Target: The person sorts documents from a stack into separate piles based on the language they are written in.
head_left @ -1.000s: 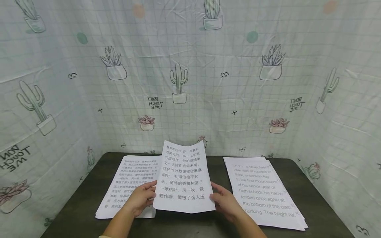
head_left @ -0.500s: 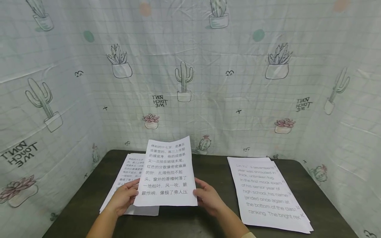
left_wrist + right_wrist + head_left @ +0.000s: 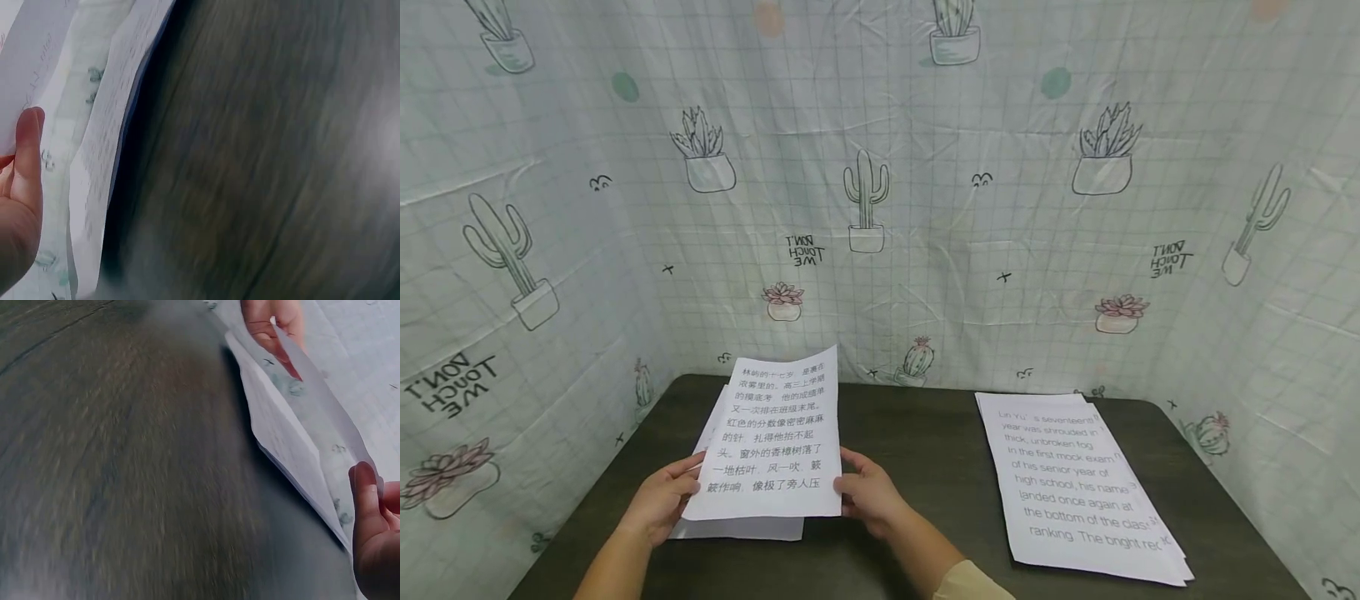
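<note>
Both hands hold up a white sheet of paper (image 3: 775, 433) printed with Chinese text. My left hand (image 3: 662, 497) pinches its left edge near the bottom, the thumb on the printed side. On the opposite edge my right hand (image 3: 867, 492) pinches it the same way. In the right wrist view the sheet (image 3: 331, 400) is seen edge-on, raised apart from the papers below. Beneath it a stack of papers (image 3: 745, 528) lies on the left of the table, mostly hidden by the held sheet; its side shows in the left wrist view as a paper stack (image 3: 106, 156).
A second stack of papers (image 3: 1075, 492), printed in large English text, lies on the right of the dark wooden table (image 3: 925, 467), its sheets slightly fanned. A cloth curtain with cactus drawings (image 3: 865, 200) hangs behind the table and along both sides.
Both hands have carried the sheet to the left, from the middle of the table to over the left stack, which it now mostly covers. The head view has shifted slightly.
</note>
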`<action>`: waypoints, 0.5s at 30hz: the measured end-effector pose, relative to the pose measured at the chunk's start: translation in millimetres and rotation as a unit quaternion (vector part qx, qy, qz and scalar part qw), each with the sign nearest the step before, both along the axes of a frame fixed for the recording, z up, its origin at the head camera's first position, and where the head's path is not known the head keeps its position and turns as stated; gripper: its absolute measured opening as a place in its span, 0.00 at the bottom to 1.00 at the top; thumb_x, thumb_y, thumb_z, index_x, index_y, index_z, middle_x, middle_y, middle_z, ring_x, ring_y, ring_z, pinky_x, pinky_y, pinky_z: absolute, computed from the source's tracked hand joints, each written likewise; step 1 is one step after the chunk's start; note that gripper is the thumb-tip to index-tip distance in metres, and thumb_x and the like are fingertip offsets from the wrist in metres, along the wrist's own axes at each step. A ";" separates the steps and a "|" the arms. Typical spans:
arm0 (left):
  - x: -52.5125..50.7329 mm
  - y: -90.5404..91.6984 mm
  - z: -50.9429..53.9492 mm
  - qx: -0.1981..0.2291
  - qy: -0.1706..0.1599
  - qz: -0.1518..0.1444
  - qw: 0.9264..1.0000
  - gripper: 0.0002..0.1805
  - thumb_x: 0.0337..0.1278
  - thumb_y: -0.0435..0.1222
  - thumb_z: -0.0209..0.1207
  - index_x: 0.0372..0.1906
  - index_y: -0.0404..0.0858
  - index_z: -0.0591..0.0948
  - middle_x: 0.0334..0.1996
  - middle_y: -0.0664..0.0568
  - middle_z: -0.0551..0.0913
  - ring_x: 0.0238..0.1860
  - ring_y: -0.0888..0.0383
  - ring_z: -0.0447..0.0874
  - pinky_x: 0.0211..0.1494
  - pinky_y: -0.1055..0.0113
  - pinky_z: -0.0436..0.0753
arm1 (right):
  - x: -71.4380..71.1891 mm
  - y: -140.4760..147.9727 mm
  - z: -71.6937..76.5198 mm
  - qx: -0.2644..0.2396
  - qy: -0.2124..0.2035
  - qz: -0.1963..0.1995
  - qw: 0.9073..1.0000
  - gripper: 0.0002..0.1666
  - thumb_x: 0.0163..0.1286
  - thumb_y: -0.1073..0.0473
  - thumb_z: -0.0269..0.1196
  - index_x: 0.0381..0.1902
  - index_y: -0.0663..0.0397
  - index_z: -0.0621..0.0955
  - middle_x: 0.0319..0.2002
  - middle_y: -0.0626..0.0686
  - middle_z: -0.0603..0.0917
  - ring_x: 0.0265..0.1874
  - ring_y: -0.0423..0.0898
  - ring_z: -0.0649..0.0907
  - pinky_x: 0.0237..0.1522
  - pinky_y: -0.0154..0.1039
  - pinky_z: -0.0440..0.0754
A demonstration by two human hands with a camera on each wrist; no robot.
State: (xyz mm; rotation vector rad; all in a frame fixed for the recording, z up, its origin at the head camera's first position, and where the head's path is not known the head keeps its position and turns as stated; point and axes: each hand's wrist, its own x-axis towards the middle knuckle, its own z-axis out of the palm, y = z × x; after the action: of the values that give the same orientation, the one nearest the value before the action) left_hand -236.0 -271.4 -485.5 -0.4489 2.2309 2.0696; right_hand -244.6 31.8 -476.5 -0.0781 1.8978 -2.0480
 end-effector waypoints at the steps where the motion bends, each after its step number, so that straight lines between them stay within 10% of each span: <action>1: 0.1 -3.2 0.3 -0.005 -0.003 0.003 1.000 0.31 0.60 0.21 0.46 0.71 0.26 0.62 0.64 0.32 0.74 0.38 0.61 0.84 0.37 0.66 0.85 | 0.0 -4.5 -0.5 0.001 -0.002 -0.002 1.000 0.36 0.65 0.70 0.55 0.72 0.62 0.64 0.46 0.60 0.86 0.34 0.47 0.86 0.29 0.37 0.83; 15: -2.9 -32.3 1.0 -0.020 -0.020 0.023 0.999 0.31 0.62 0.21 0.45 0.72 0.24 0.58 0.69 0.30 0.59 0.39 0.66 0.81 0.37 0.70 0.82 | -7.1 -44.2 -10.9 0.030 -0.024 -0.015 0.999 0.36 0.60 0.74 0.55 0.69 0.62 0.67 0.39 0.58 0.85 0.31 0.45 0.85 0.29 0.39 0.85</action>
State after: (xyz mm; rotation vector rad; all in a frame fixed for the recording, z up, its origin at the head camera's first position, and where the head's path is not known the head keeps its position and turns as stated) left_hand -239.0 -303.8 -484.5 -0.5467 2.2647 2.0206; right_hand -251.8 -12.4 -487.5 0.0132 1.9400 -1.9925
